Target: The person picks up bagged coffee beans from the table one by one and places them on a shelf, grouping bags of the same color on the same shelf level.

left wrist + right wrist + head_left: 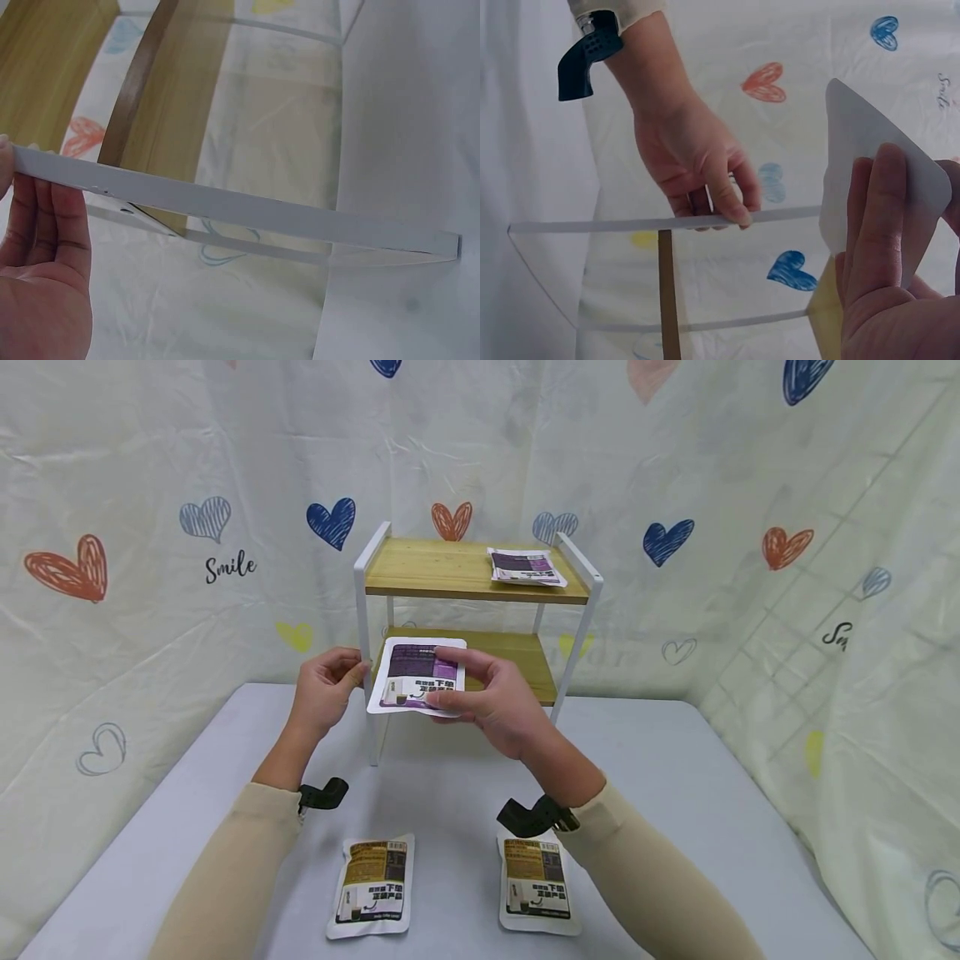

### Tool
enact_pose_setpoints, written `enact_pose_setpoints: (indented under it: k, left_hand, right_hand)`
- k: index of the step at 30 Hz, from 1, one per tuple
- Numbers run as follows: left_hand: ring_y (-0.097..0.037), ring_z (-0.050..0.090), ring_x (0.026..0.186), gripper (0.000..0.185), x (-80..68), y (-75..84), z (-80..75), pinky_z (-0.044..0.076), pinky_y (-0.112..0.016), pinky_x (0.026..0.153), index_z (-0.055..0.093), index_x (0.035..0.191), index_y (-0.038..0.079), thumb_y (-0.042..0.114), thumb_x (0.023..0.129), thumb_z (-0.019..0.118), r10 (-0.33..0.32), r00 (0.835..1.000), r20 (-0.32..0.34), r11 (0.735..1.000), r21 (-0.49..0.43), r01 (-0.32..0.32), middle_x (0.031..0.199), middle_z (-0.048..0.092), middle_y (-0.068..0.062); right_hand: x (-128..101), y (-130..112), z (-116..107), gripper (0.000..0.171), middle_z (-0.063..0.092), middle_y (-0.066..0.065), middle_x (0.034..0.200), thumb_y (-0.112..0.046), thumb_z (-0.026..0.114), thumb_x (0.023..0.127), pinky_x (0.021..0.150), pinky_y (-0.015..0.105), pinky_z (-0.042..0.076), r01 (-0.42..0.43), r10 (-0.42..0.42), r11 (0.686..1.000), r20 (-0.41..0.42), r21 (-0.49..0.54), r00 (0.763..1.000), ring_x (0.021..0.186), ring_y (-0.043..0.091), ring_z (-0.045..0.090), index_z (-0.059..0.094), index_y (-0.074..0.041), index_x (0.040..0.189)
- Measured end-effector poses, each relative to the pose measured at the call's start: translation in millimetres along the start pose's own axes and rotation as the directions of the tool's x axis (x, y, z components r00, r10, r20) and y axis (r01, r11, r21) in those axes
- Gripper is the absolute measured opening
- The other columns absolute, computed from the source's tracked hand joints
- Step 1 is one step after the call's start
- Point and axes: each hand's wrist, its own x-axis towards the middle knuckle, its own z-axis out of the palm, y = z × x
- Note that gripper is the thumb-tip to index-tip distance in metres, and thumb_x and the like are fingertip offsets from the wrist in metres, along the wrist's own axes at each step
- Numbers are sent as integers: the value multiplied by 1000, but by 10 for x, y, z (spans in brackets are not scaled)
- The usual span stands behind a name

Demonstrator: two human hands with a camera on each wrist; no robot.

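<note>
The right hand pinches a flat white-and-purple foil pouch by its right edge, level in front of the lower wooden board of the white-framed two-tier shelf. The left hand, at nine o'clock of the pouch, curls its fingers round the shelf's white front post. To my eye, the one-sided grip could let the pouch sag and catch the board's front lip. A twin pouch lies at two o'clock on the top board; two brown pouches sit on the grey table at six o'clock.
</note>
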Motion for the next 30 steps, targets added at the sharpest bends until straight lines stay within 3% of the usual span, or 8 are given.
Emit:
enact_pose_setpoints:
  k: [7,17,30]
  left_hand:
    - [-20,66,76,25,-5,9,-4,57,-16,71,71,115,-3,16,98,71,-19,1000,2,1000,-11,19,98,69,-19]
    - [-7,64,75,29,-2,11,-10,56,-16,70,71,115,-2,22,98,71,-20,1000,12,1000,-10,20,89,69,14]
    - [-10,65,78,30,-11,11,-8,57,-16,76,70,117,-1,23,100,69,-35,999,14,999,-3,35,91,69,14]
  right_hand:
    - [27,-110,17,64,53,10,140,14,72,86,84,40,63,16,-16,1000,-7,25,1000,107,27,65,59,-9,144]
    - [51,-245,18,60,53,7,145,6,74,89,86,30,62,22,-23,1000,-25,-9,999,114,28,64,61,-16,143]
    - [85,-371,18,59,52,7,143,10,74,87,86,37,62,66,-65,998,-22,16,998,112,30,65,63,-14,141]
